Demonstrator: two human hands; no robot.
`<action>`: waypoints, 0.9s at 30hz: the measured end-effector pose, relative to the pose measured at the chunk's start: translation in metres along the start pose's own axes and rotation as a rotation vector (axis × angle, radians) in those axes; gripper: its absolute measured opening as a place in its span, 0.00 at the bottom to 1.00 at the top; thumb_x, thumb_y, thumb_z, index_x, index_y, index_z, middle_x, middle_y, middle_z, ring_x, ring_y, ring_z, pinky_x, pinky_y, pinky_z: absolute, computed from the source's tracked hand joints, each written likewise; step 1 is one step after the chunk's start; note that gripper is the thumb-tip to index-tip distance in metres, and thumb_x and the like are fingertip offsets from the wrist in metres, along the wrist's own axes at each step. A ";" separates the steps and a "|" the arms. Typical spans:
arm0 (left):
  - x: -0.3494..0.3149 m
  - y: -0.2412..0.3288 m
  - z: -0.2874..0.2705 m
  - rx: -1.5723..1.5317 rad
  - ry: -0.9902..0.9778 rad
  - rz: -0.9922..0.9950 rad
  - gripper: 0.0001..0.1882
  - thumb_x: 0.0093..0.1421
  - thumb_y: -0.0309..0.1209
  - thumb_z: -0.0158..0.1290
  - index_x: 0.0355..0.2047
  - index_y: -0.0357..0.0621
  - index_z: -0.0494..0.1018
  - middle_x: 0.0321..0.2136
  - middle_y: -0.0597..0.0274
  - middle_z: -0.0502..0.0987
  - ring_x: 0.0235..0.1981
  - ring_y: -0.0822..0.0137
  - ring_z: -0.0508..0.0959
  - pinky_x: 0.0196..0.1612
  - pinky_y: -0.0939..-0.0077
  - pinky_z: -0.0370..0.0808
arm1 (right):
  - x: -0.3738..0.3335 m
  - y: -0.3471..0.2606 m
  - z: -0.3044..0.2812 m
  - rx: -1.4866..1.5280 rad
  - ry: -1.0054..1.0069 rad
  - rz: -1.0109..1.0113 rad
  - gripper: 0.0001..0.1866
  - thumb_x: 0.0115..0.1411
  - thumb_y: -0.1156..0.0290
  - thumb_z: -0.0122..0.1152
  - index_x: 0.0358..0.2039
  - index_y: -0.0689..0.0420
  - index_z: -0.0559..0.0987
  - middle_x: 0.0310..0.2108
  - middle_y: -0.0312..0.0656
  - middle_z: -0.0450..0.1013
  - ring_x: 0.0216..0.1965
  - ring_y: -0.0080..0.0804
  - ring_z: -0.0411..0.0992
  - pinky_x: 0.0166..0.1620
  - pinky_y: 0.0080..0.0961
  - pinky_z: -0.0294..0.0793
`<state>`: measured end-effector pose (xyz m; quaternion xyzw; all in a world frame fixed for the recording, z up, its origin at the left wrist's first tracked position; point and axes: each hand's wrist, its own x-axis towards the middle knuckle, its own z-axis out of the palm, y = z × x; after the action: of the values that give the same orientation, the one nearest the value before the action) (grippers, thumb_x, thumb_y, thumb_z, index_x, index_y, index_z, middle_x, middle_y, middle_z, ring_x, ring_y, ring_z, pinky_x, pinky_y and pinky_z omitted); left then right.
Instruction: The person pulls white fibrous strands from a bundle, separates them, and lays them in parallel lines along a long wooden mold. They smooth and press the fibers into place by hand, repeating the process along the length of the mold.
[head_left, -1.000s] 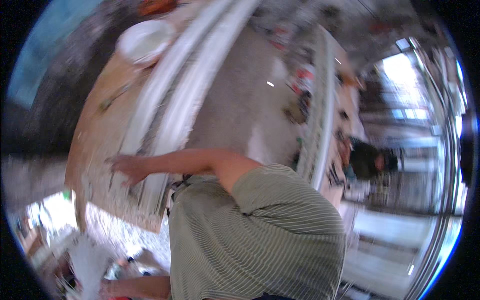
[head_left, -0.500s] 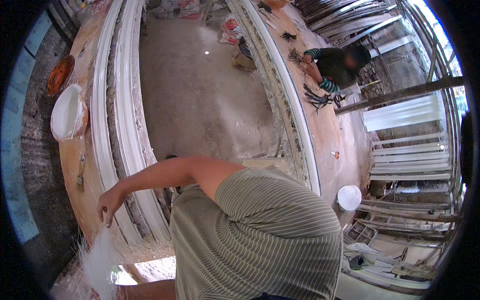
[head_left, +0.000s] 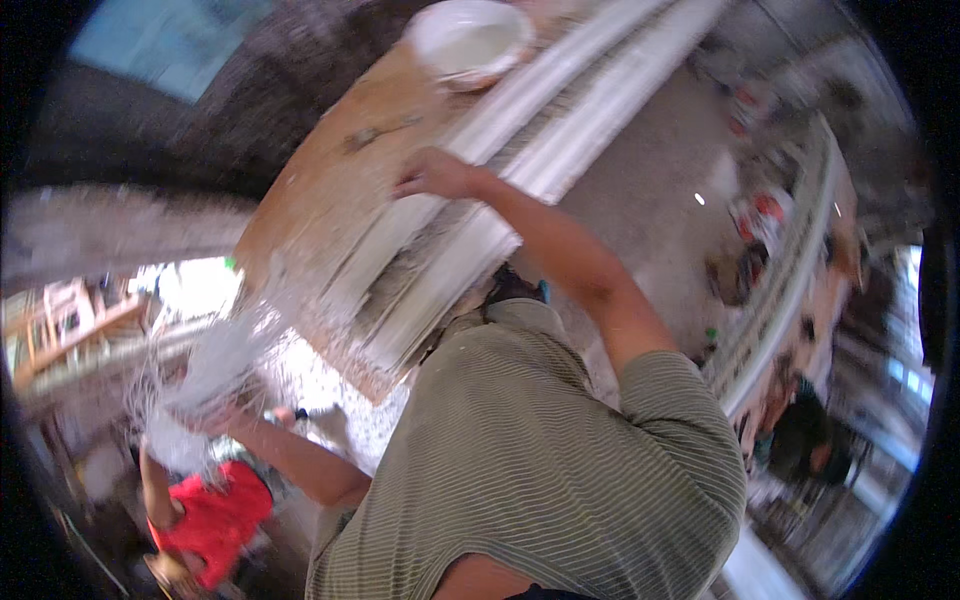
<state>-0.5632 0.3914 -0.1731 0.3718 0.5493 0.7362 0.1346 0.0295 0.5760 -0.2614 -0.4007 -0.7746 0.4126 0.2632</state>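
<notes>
Right hand point(head_left: 432, 175) reaches forward with the arm stretched out, palm down and fingers loosely curled on the near edge of a long white plaster moulding point(head_left: 520, 120); it presses on it, not closed around anything. Left hand point(head_left: 205, 415) is low at the person's left side, blurred, closed on a bundle of pale stringy fibres point(head_left: 215, 350) that spreads upward from the fist.

The moulding lies lengthwise on a brown wooden workbench point(head_left: 310, 200), running from the upper middle of the view down toward the person. A second white ridged moulding strip point(head_left: 440, 290) lies right beside it, nearer the person's body, its end close to the bench corner. A white bowl point(head_left: 468, 40) with pale liquid stands at the far end of the bench, touching or just beside the moulding; cannot tell which. A small dark tool point(head_left: 380, 130) lies on bare wood left of the right hand.

The person wears a green striped shirt point(head_left: 540, 470). Another curved white moulding point(head_left: 790, 290) sits on a separate bench well to the right, across a grey floor point(head_left: 650, 170). A second person in a red top point(head_left: 220, 515) is low at left, near the fibre hand. Another person in dark clothes point(head_left: 800, 440) is at right, blurred.
</notes>
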 end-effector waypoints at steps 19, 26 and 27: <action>-0.074 0.044 -0.081 -0.023 0.192 -0.169 0.26 0.64 0.51 0.49 0.52 0.45 0.68 0.48 0.49 0.72 0.49 0.53 0.72 0.57 0.54 0.66 | -0.012 0.054 -0.045 -0.860 0.211 0.229 0.31 0.49 0.59 0.73 0.54 0.46 0.76 0.54 0.49 0.69 0.56 0.49 0.67 0.57 0.42 0.69; -0.110 0.012 -0.022 -0.148 0.093 -0.311 0.25 0.63 0.51 0.49 0.51 0.45 0.69 0.47 0.49 0.73 0.48 0.53 0.72 0.56 0.55 0.66 | 0.005 -0.062 0.082 0.017 -0.204 -0.202 0.51 0.47 0.54 0.77 0.66 0.58 0.60 0.66 0.56 0.56 0.68 0.51 0.55 0.68 0.38 0.55; -0.108 0.011 -0.007 -0.242 0.072 -0.338 0.24 0.63 0.51 0.49 0.50 0.45 0.70 0.47 0.49 0.73 0.47 0.53 0.72 0.56 0.55 0.66 | 0.009 -0.079 0.103 0.054 -0.246 -0.277 0.54 0.47 0.52 0.77 0.67 0.59 0.57 0.68 0.56 0.53 0.68 0.50 0.54 0.69 0.38 0.54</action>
<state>-0.4914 0.3168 -0.2075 0.2289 0.5158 0.7766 0.2801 -0.0833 0.5122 -0.2470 -0.2294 -0.8375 0.4387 0.2315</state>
